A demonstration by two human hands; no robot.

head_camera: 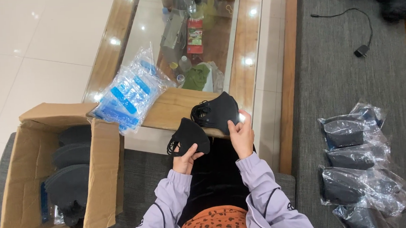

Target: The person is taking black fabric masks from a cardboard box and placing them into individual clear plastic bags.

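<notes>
My left hand point(185, 159) grips a folded black face mask point(189, 137) by its lower edge, ear loops dangling at its left. My right hand point(241, 134) holds a second black face mask point(215, 112) by its right side, just above the wooden table edge point(173, 112). The two masks sit side by side, close but apart. Both arms wear lilac sleeves.
A pile of empty clear and blue plastic bags point(128, 93) lies on the table corner. An open cardboard box point(99, 175) with stacked black masks stands at left. Several bagged black masks point(354, 166) lie on the grey seat at right, a black cable point(361, 50) beyond them.
</notes>
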